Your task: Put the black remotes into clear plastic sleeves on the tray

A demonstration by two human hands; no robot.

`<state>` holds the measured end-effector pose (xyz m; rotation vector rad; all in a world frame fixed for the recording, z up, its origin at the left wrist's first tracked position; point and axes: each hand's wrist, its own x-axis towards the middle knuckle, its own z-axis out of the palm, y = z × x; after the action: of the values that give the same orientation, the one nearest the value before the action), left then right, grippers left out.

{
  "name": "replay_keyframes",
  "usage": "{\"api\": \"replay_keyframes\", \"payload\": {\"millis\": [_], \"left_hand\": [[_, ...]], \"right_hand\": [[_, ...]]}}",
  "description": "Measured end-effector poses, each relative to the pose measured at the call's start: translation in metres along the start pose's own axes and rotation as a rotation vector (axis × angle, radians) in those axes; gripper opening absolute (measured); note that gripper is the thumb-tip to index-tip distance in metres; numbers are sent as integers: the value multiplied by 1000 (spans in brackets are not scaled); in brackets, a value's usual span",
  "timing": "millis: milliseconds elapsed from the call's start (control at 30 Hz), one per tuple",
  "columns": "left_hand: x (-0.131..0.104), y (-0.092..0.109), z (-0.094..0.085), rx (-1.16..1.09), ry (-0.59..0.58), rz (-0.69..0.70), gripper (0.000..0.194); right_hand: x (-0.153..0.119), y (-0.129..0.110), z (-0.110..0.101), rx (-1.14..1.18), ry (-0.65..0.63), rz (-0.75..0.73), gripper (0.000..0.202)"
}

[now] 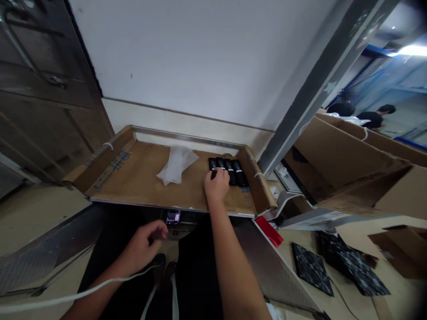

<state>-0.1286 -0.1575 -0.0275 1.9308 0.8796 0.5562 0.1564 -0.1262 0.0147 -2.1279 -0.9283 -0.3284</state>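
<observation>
My right hand [217,183] reaches over the right part of a cardboard-lined tray, its fingers curled on the leftmost of several slim black items [237,172]. These lie side by side, each with a white band round it, and the hand partly covers the leftmost ones. What kind of items they are is too small to tell. My left hand [147,243] hangs below the tray's front edge, in front of my lap. Its fingers are loosely bent, thumb apart, with nothing visible in them. A crumpled translucent white bag [178,164] lies in the middle of the tray [140,178].
A lit screen [172,216] shows under the tray's front edge. A white cord [110,281] crosses my left forearm. Large cardboard boxes [353,164] stand at right, with a red object [268,231] and dark patterned pieces [312,266] lower down. Two people are in the background.
</observation>
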Motion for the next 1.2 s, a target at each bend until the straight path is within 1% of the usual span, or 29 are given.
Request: {"api": "replay_keyframes", "payload": {"millis": [33,100,133,167,233,267,300,367,433,500,600,700,767,867,1000,1100,1133,1200], "left_hand": [[10,13,-13,40,73,45,19],[41,32,-37,173,246,128,15],[61,38,-46,252,315,175,20],[81,41,-51,330,351,227,27],[119,40,-55,443,334,294,40],[134,36,-54,473,302,311,39],[146,30,-51,481,278,319,34],[160,18,-45,439,268,317,18],[163,8,-41,372,306,301,11],[161,1,-41,323,333,285,11],[160,-2,-43,266,342,276,12],[163,-5,-46,201,389,258,15],[166,-10,-47,164,420,237,17],[167,-16,-48,111,433,212,19],[167,-19,-48,75,436,220,19],[167,-17,-48,74,448,220,19],[167,-16,-48,72,453,218,19],[166,-15,-48,65,458,218,18]], "right_hand": [[0,2,-2,-71,-11,-5,29],[-1,5,-4,-174,-57,10,29],[-2,5,-3,-209,-77,23,30],[-2,5,-2,-233,-90,36,31],[-3,5,2,-257,-96,44,32],[-3,5,3,-266,-91,41,32],[-3,5,5,-273,-82,34,32],[-2,7,6,-287,-69,2,33],[-2,11,6,-304,-72,-33,36],[-4,14,4,-325,-96,-56,40],[-8,16,-1,-338,-149,-57,46],[-10,15,-6,-279,-214,-46,47],[-9,15,-9,-201,-268,-52,46],[-8,17,-12,-114,-321,-81,42],[-8,21,-12,-95,-308,-141,31],[-9,23,-11,1,-273,-230,27],[-9,24,-10,52,-284,-243,26],[-9,24,-10,161,-331,-226,27]]}}
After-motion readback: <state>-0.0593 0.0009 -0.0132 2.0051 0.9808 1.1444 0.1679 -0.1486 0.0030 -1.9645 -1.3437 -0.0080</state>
